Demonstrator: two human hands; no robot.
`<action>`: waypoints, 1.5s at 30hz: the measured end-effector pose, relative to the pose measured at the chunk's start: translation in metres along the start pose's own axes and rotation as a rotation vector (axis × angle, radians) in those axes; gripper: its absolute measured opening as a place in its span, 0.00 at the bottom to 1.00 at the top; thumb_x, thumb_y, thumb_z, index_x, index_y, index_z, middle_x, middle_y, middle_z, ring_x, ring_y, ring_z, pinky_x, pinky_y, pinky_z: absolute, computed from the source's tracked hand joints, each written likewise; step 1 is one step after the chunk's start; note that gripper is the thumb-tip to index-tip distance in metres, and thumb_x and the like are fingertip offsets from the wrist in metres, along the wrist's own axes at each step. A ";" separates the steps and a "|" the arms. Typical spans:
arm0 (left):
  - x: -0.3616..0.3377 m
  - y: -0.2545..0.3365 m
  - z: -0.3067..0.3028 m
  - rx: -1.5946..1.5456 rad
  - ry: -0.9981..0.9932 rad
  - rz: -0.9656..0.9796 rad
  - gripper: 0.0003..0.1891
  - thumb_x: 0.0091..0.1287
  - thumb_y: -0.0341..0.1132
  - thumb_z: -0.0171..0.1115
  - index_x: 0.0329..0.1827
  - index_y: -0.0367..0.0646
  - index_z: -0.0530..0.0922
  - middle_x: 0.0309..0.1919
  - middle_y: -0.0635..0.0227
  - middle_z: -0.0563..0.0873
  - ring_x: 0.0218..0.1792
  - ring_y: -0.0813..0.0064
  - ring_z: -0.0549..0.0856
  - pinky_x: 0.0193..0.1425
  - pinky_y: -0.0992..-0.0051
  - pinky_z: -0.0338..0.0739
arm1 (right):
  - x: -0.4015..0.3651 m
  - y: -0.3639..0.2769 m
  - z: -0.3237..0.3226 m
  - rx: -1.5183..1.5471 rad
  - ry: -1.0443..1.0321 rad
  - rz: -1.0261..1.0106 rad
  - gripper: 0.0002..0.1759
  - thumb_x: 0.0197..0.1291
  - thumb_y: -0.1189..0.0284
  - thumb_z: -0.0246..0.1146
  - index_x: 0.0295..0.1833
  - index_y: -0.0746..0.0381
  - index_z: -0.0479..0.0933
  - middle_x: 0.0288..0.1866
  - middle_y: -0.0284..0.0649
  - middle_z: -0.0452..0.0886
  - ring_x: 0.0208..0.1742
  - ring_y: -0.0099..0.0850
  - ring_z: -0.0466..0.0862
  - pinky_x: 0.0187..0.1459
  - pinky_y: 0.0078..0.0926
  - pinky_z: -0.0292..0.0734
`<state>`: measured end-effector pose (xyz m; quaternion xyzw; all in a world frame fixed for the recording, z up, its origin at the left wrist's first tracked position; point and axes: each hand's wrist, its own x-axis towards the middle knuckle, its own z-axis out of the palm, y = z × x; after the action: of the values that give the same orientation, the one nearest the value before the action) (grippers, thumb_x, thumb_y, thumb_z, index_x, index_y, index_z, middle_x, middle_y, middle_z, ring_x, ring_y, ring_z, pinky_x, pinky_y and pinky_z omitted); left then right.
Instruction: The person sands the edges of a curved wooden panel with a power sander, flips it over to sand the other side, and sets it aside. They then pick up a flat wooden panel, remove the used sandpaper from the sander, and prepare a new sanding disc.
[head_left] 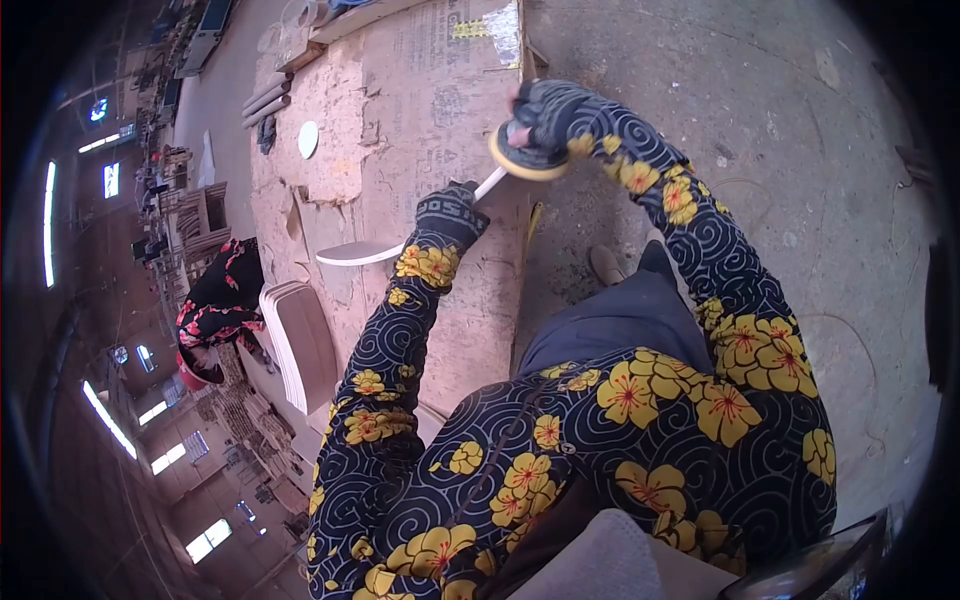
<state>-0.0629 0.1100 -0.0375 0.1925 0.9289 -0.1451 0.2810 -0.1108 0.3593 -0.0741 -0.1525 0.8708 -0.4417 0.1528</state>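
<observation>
My right hand [548, 115], in a dark knit glove, is wrapped round the top of a round orbital sander [528, 165] with a yellowish pad edge. The sander overlaps the far end of a thin, pale wooden piece [362, 253], seen nearly edge-on. My left hand [452, 217], gloved too, grips this piece near its middle; a broad, curved part sticks out to the left of the wrist. Both hands are over the right side of a worn wooden workbench [420, 130].
A stack of curved boards [300, 340] stands at the bench's left side, with a person in a dark floral top [222, 300] beyond it. A white disc [308, 140] and some dark rods [266, 104] lie farther up. Concrete floor [800, 130] runs along the right.
</observation>
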 end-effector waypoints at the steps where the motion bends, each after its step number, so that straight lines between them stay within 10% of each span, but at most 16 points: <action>1: -0.002 0.001 0.000 -0.004 0.011 -0.002 0.29 0.54 0.50 0.68 0.58 0.48 0.77 0.46 0.57 0.84 0.47 0.58 0.84 0.53 0.61 0.78 | 0.002 0.023 0.012 0.170 -0.001 0.037 0.30 0.49 0.49 0.72 0.52 0.56 0.77 0.51 0.43 0.81 0.52 0.37 0.81 0.54 0.33 0.74; 2: -0.003 0.001 0.002 0.014 0.024 0.000 0.29 0.53 0.51 0.69 0.58 0.48 0.77 0.45 0.57 0.85 0.47 0.59 0.85 0.52 0.61 0.78 | 0.002 0.052 0.031 0.413 0.060 0.025 0.24 0.49 0.54 0.74 0.48 0.54 0.78 0.39 0.37 0.81 0.41 0.30 0.81 0.41 0.29 0.78; 9: -0.006 -0.003 0.009 0.022 0.135 0.047 0.21 0.53 0.47 0.67 0.48 0.49 0.80 0.39 0.57 0.86 0.42 0.58 0.86 0.48 0.62 0.80 | -0.006 0.121 0.110 0.801 0.053 0.340 0.22 0.49 0.58 0.75 0.47 0.53 0.79 0.40 0.39 0.80 0.36 0.27 0.80 0.28 0.25 0.78; 21: -0.005 -0.005 0.007 0.005 0.067 0.007 0.24 0.54 0.49 0.67 0.51 0.47 0.80 0.40 0.57 0.86 0.43 0.58 0.86 0.48 0.62 0.80 | -0.023 0.076 0.101 0.816 0.405 0.116 0.24 0.47 0.58 0.76 0.48 0.55 0.78 0.40 0.38 0.80 0.41 0.28 0.80 0.42 0.27 0.77; 30: -0.001 -0.007 0.009 0.008 0.112 0.004 0.24 0.52 0.48 0.71 0.51 0.48 0.81 0.38 0.56 0.87 0.41 0.56 0.86 0.48 0.61 0.80 | -0.002 0.145 0.150 0.704 0.215 0.467 0.26 0.47 0.57 0.77 0.49 0.55 0.78 0.41 0.42 0.82 0.38 0.31 0.82 0.38 0.31 0.80; 38: -0.006 -0.002 0.006 0.040 0.084 0.004 0.22 0.55 0.48 0.65 0.51 0.47 0.81 0.41 0.57 0.86 0.44 0.57 0.86 0.50 0.62 0.80 | -0.020 0.064 0.086 0.920 0.269 0.229 0.25 0.47 0.56 0.76 0.49 0.54 0.78 0.42 0.39 0.82 0.44 0.30 0.81 0.46 0.30 0.77; 45: 0.002 -0.008 0.009 0.021 0.092 -0.029 0.28 0.53 0.51 0.69 0.55 0.47 0.80 0.42 0.56 0.86 0.45 0.57 0.85 0.51 0.61 0.79 | -0.022 0.130 0.145 0.307 0.120 0.486 0.32 0.44 0.53 0.74 0.54 0.54 0.77 0.51 0.49 0.82 0.56 0.46 0.80 0.58 0.40 0.74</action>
<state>-0.0636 0.0998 -0.0444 0.1883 0.9420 -0.1502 0.2339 -0.0494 0.3361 -0.2589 0.1116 0.8123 -0.5269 0.2238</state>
